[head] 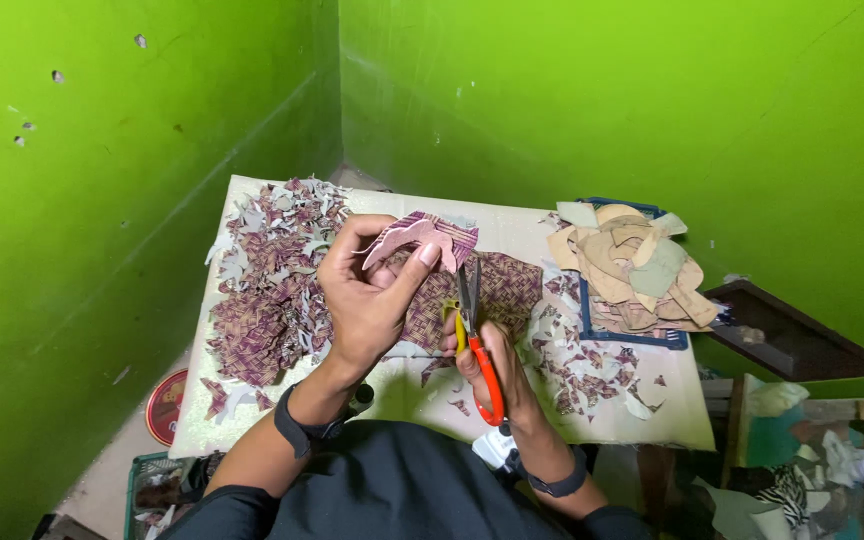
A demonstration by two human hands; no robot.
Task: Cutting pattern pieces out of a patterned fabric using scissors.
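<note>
My left hand point(367, 290) holds up a curved piece of purple woven-pattern material point(422, 236), pinched between thumb and fingers above the table. My right hand point(497, 365) grips scissors point(474, 330) with orange and yellow handles; their blades point up at the lower right edge of the piece. Under both hands lies a larger sheet of the same purple woven material point(507, 285). Both wrists carry dark bands.
A pale table point(422, 400) stands in a green-walled corner. A heap of purple offcuts point(267, 275) covers its left side, smaller scraps point(592, 365) its right. A blue tray point(627, 335) holds tan cut shapes point(632, 265). A red round lid point(166, 405) lies on the floor.
</note>
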